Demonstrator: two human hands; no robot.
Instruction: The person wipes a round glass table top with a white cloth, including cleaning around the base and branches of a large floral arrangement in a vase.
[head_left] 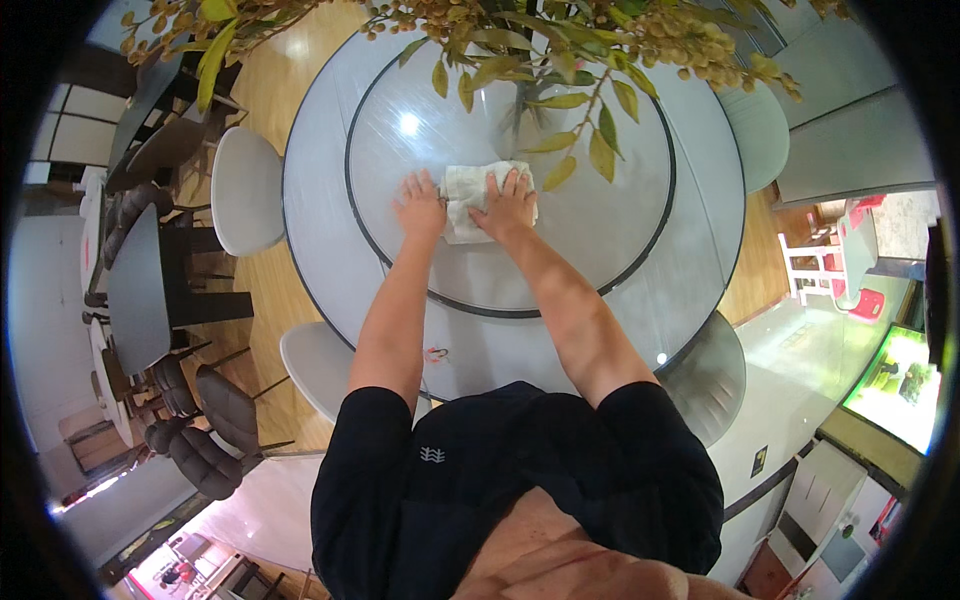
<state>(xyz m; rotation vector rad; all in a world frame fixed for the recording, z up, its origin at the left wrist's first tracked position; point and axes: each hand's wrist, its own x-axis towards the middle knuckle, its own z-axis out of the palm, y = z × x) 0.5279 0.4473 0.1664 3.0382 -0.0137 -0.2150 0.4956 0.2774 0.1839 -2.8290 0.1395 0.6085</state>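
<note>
A folded white cloth (466,186) lies on the glass turntable (590,255) in the middle of a round, pale table (325,235). My right hand (508,208) presses flat on the cloth's right half, fingers spread. At the cloth's left edge my left hand (420,208) rests on the glass with its fingers apart. Whether the left hand's side touches the cloth I cannot tell. Both arms reach forward over the table's near edge.
A leafy plant with berry-like clusters (570,100) overhangs the turntable's far side. A small pinkish object (437,354) lies near the table's front edge. White chairs (247,190) and a grey chair (708,380) surround the table. A dark table (140,290) stands farther left.
</note>
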